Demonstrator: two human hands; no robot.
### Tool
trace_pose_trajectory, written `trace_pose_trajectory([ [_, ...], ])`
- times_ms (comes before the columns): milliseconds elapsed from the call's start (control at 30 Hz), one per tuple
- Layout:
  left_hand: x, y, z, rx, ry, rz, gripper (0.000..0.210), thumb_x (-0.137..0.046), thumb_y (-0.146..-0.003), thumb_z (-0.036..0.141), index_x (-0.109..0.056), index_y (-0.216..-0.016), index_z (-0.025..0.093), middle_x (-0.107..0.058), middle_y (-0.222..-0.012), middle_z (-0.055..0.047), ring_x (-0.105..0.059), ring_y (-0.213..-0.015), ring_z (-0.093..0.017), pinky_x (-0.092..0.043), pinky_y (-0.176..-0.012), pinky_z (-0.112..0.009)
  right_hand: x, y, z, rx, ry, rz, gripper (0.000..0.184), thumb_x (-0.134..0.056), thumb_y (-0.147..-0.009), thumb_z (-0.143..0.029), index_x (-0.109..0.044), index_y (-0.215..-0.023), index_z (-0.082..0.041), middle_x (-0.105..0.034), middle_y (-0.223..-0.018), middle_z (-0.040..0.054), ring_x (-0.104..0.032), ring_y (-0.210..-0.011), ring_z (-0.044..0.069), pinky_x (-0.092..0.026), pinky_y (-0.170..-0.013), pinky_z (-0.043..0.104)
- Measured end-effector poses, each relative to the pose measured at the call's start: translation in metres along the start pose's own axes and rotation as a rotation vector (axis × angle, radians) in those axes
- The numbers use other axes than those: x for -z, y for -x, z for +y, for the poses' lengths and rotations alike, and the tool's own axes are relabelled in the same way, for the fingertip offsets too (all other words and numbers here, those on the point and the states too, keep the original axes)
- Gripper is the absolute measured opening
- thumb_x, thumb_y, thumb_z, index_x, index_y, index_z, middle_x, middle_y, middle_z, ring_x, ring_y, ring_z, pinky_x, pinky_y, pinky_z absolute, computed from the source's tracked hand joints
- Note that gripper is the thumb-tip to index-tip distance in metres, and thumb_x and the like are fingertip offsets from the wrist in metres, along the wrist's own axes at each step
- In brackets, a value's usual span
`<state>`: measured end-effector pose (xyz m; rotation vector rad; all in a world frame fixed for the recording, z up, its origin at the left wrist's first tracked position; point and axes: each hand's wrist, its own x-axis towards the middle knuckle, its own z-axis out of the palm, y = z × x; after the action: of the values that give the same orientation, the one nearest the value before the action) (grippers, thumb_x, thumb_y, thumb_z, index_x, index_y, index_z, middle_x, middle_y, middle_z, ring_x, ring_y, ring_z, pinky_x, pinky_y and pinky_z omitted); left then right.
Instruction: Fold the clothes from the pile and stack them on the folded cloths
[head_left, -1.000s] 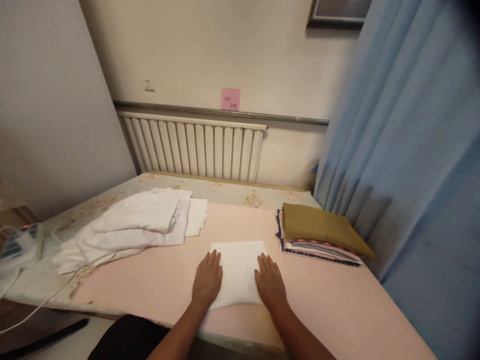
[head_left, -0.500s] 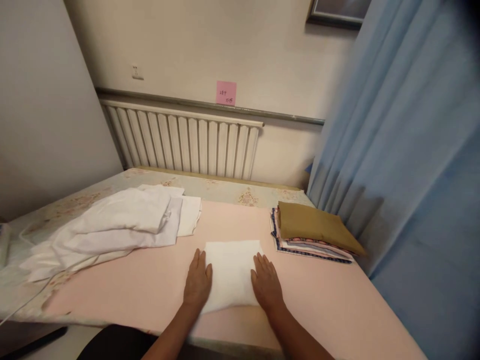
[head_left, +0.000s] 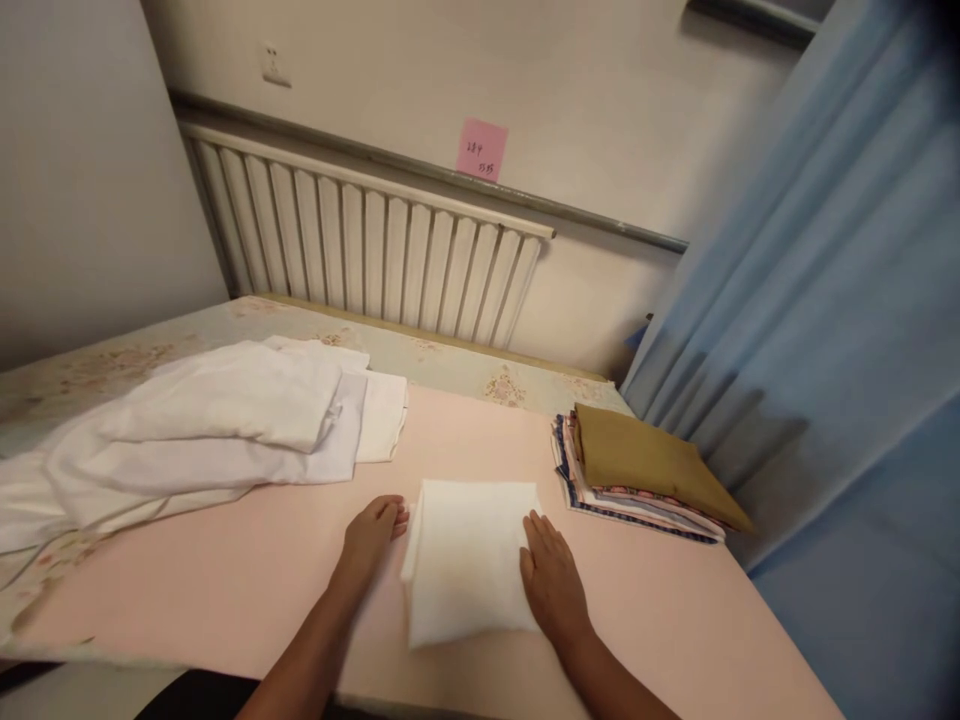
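Observation:
A folded white cloth (head_left: 474,560) lies flat on the pink sheet in front of me, with a lower layer showing along its left edge. My right hand (head_left: 553,580) rests with straight fingers on the cloth's right edge and is open. Beside the left edge is my left hand (head_left: 373,535), its fingers curled together. Its fingertips come close to the cloth's upper left side; whether they pinch anything is hidden.
To the left lies a heap of white fabric (head_left: 217,410). A stack of folded cloths, topped by an olive-brown one (head_left: 652,450), sits on the right by the blue curtain (head_left: 810,250). Behind the pink-covered table (head_left: 247,560) stands a white radiator (head_left: 367,240).
My left hand has shifted left from the cloth's edge, and its fingers have gone from extended to curled. My right hand stays on the right edge. The camera view has tilted.

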<state>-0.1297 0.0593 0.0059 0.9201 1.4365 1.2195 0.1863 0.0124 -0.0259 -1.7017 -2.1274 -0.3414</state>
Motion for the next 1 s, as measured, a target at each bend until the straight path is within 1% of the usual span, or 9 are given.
trace_pose_trajectory([
  [67,0.000,-0.001,0.003,0.041,0.022,-0.040,0.027,-0.056,-0.079,0.033,-0.065,-0.097,0.014,-0.072,-0.084,-0.005,-0.070,-0.082,-0.014,-0.059,-0.079,-0.027,0.000,0.000,0.001,0.005,-0.003,-0.003,0.047,-0.033,-0.097,-0.027,-0.045,-0.142,-0.017,-0.045,-0.148,0.0083,-0.035,-0.141,0.023,-0.030,-0.115,0.043],
  [233,0.000,-0.004,0.007,0.047,-0.118,-0.084,0.021,-0.059,-0.074,0.030,-0.064,-0.090,0.017,-0.067,-0.067,0.002,-0.066,-0.063,-0.012,-0.056,-0.066,-0.024,0.001,0.000,0.000,0.001,0.010,-0.007,0.047,-0.033,-0.098,-0.027,-0.046,-0.141,-0.015,-0.046,-0.147,0.0088,-0.035,-0.140,0.022,-0.031,-0.116,0.042],
  [333,-0.001,0.000,0.009,0.028,-0.229,-0.094,0.015,-0.055,-0.075,0.028,-0.062,-0.085,0.019,-0.063,-0.059,0.004,-0.062,-0.057,-0.012,-0.052,-0.056,-0.021,0.003,-0.001,-0.001,0.002,0.011,-0.021,0.047,-0.032,-0.097,-0.026,-0.046,-0.140,-0.014,-0.046,-0.147,0.0097,-0.035,-0.140,0.022,-0.031,-0.115,0.043],
  [400,-0.001,0.005,0.011,0.043,-0.253,-0.110,0.011,-0.053,-0.076,0.026,-0.060,-0.082,0.020,-0.061,-0.057,0.005,-0.059,-0.052,-0.011,-0.048,-0.049,-0.020,0.004,-0.001,-0.002,0.005,0.006,-0.032,0.047,-0.032,-0.097,-0.025,-0.046,-0.140,-0.014,-0.046,-0.147,0.0099,-0.036,-0.140,0.023,-0.032,-0.115,0.044],
  [500,-0.001,0.010,0.016,0.072,-0.281,-0.190,0.006,-0.052,-0.077,0.025,-0.056,-0.079,0.020,-0.058,-0.053,0.006,-0.055,-0.045,-0.009,-0.042,-0.043,-0.019,0.004,-0.001,-0.002,0.000,-0.006,-0.040,0.047,-0.032,-0.097,-0.025,-0.047,-0.140,-0.014,-0.046,-0.147,0.0099,-0.036,-0.140,0.023,-0.033,-0.114,0.044],
  [600,0.000,0.014,0.018,0.102,-0.333,-0.299,0.009,-0.053,-0.078,0.027,-0.054,-0.083,0.021,-0.054,-0.045,0.008,-0.054,-0.041,-0.011,-0.041,-0.042,-0.020,0.004,0.000,-0.002,-0.011,-0.019,-0.028,0.047,-0.032,-0.096,-0.026,-0.047,-0.140,-0.015,-0.047,-0.146,0.0095,-0.037,-0.139,0.023,-0.034,-0.114,0.044],
  [667,0.001,0.016,0.018,0.120,-0.345,-0.334,0.013,-0.053,-0.078,0.026,-0.053,-0.090,0.020,-0.052,-0.042,0.008,-0.051,-0.038,-0.012,-0.039,-0.041,-0.020,0.004,0.000,-0.002,-0.009,-0.023,-0.014,0.047,-0.032,-0.096,-0.026,-0.047,-0.140,-0.016,-0.048,-0.145,0.0095,-0.037,-0.139,0.023,-0.035,-0.114,0.045],
  [800,0.001,0.019,0.019,0.132,-0.342,-0.347,0.025,-0.052,-0.075,0.018,-0.049,-0.100,0.018,-0.048,-0.041,0.012,-0.043,-0.033,-0.010,-0.033,-0.037,-0.020,0.003,0.000,-0.002,-0.001,-0.022,-0.006,0.047,-0.032,-0.097,-0.027,-0.048,-0.139,-0.015,-0.048,-0.145,0.0096,-0.038,-0.139,0.023,-0.035,-0.114,0.044],
  [1000,0.000,0.023,0.022,0.115,-0.392,-0.356,0.038,-0.053,-0.073,0.011,-0.046,-0.110,0.016,-0.049,-0.049,0.013,-0.043,-0.033,-0.008,-0.032,-0.037,-0.020,0.003,0.000,-0.002,-0.010,-0.031,-0.005,0.048,-0.031,-0.097,-0.028,-0.046,-0.141,-0.017,-0.048,-0.145,0.0089,-0.038,-0.139,0.023,-0.034,-0.114,0.044],
])
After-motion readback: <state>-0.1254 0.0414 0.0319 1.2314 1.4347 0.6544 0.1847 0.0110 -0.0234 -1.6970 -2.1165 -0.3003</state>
